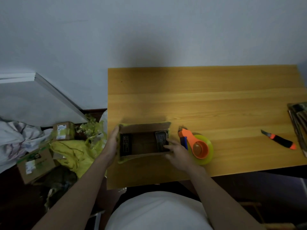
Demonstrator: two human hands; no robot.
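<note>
Hands, two: left [111, 143], right [179, 153], on one box [142, 127]; one tape dispenser [200, 147].

Your widest free room is the far half of the light wooden table [207, 90], bare board from the open brown cardboard box [142, 126] back to the wall. The orange tape dispenser with its yellow-green roll [200, 149] sits just beside your right hand [178, 152] and blocks any sideways move there. Beyond it the board is bare up to the orange-and-black utility knife [279, 139], blade end toward the dispenser, and the stack of flattened cardboard [299, 120] at the right edge. Your left hand [112, 141] lies flat on the box's left wall at the table's edge. Past it, crumpled yellow wrapping [73, 151] and small cardboard parcels [62, 131] crowd the floor.
</note>
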